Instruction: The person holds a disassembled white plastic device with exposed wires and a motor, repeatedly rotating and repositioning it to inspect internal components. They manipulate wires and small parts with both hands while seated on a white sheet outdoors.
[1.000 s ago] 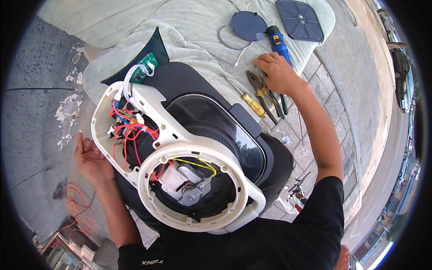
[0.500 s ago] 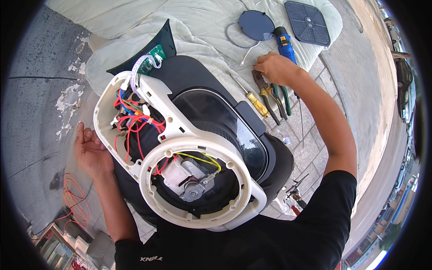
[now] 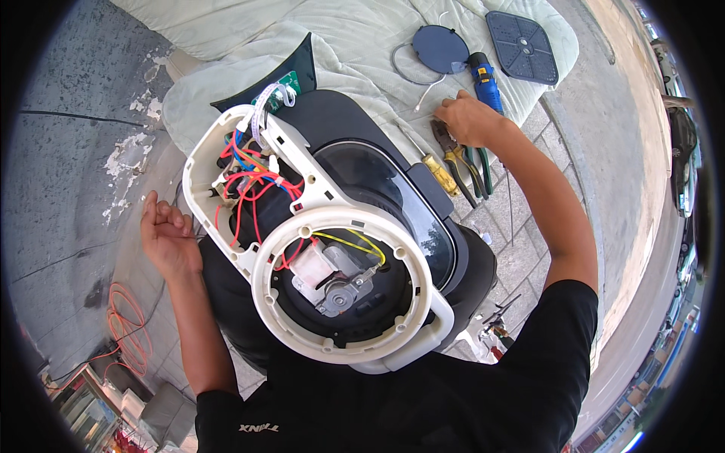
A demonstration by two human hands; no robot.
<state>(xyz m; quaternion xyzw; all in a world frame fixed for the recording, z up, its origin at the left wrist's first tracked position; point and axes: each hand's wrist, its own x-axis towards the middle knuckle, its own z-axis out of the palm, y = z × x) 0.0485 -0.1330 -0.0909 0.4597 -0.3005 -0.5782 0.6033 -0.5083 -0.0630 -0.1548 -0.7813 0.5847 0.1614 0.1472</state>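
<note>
The opened white appliance housing (image 3: 418, 302) lies across my lap, its round ring framing a small motor (image 3: 341, 297). Red, blue and yellow wires (image 3: 260, 181) fill the side compartment, and a ribbon cable leads to a green circuit board (image 3: 285, 89) on a dark curved panel. Beside the housing's left wall, my left hand (image 3: 172, 240) is held palm up, fingers loosely bent and nothing in it. My right hand (image 3: 470, 121) bends its fingers down onto the cloth by the yellow-handled pliers (image 3: 457, 160) and green-handled pliers (image 3: 483, 170); its fingertips' contents, if any, are hidden.
A yellow-handled screwdriver (image 3: 438, 174) lies left of the pliers. Beyond my right hand are a blue power screwdriver (image 3: 485, 81), a round dark disc (image 3: 440, 50) with cable, and a square dark grille (image 3: 522, 47). Pale cloth (image 3: 362, 57) lies under them. An orange cord (image 3: 130, 332) is coiled at left.
The view has shifted, so the housing and tools appear slightly further right. My right hand stays by the pliers, its fingers moved a little; my left hand remains beside the housing.
</note>
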